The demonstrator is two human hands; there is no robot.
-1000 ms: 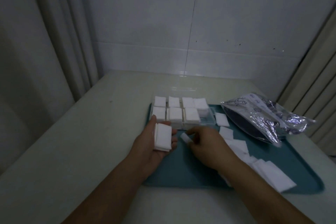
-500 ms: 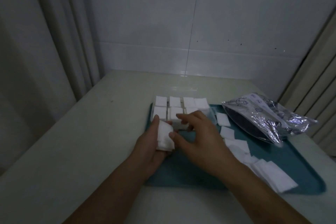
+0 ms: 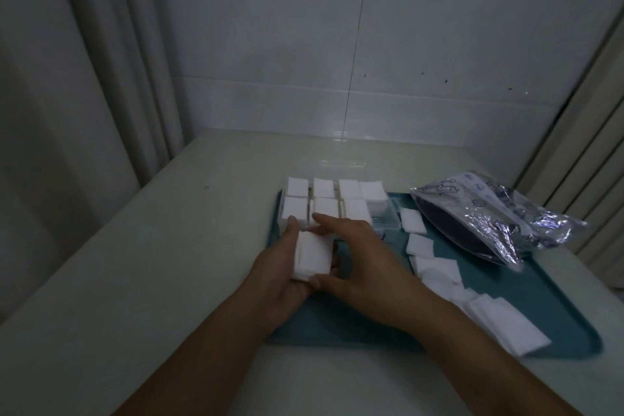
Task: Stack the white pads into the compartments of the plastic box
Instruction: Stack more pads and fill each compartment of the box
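Since a moment ago, the right hand (image 3: 364, 258) has closed in, thumb and fingers now pinching the small stack of white pads (image 3: 312, 255) cupped in the left hand (image 3: 282, 267). Both hover over the teal tray (image 3: 557, 314), just before the filled plastic box (image 3: 337, 204).

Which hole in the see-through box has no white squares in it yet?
The near right corner compartment of the plastic box. The other compartments show white pads filling them; this one shows only clear plastic.

Your left hand (image 3: 283, 267) and right hand (image 3: 364, 263) are bare, without gloves, rings or watch; both forearms are uncovered, sleeveless.
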